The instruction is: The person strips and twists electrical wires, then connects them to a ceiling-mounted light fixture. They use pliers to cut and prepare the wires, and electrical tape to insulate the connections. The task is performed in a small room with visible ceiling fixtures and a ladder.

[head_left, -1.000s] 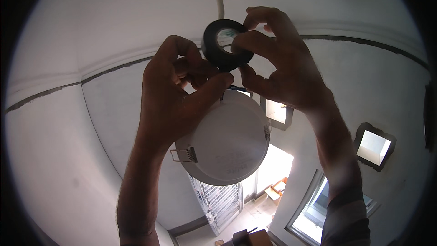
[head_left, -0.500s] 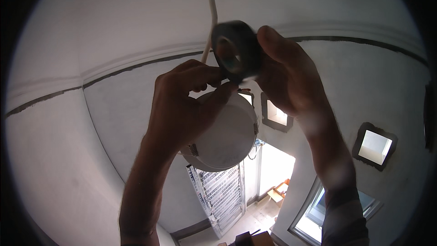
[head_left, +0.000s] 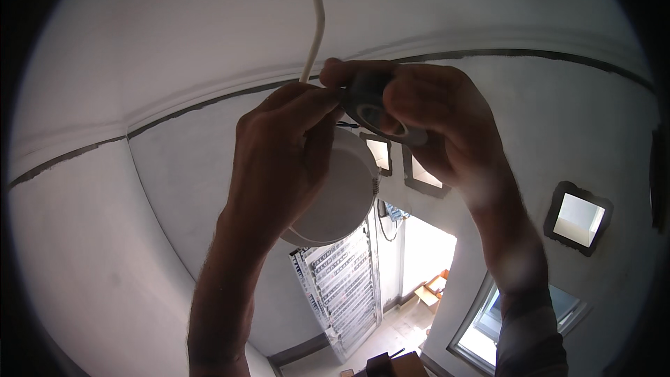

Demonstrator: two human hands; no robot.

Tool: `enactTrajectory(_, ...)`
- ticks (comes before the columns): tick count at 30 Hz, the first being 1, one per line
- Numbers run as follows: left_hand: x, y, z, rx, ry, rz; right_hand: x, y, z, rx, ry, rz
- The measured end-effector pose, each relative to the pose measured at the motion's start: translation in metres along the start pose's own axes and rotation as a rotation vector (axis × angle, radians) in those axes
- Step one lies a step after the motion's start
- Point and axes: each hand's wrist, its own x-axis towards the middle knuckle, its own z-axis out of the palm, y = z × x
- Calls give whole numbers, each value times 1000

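Observation:
My right hand grips a roll of black tape, its fingers wrapped round it. The roll is tilted and its pale core faces down. My left hand pinches beside the roll, at the lower end of a white cable that comes down from above. The fingers hide the cable's end. Under my left hand hangs a round white ceiling light, partly covered by the hand, with a spring clip on its edge. A short dark wire shows between the hands.
Behind are pale walls with a dark band. Small square openings and a window lie to the right. Far below, a door covered in printed film stands near a bright doorway and a wooden piece of furniture.
My right hand has brought the tape roll lower and turned it, with its fingers now reaching over the top toward the left hand. The light has shifted slightly up and left.

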Motion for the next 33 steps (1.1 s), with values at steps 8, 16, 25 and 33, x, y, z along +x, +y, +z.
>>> enactTrajectory(8, 1, 2, -1, -17, -31, -189, 7, 21, -4, -1072, 235, -327)
enactTrajectory(16, 2, 1, -2, 71, 2, -146, 8, 14, -1, -477, 58, -201)
enactTrajectory(25, -4, -1, -3, 45, 21, -178, 19, 37, -10, -1111, 273, -418)
enactTrajectory(33, -2, -5, -3, 74, 45, -70, 10, 21, 7, -610, 102, -357)
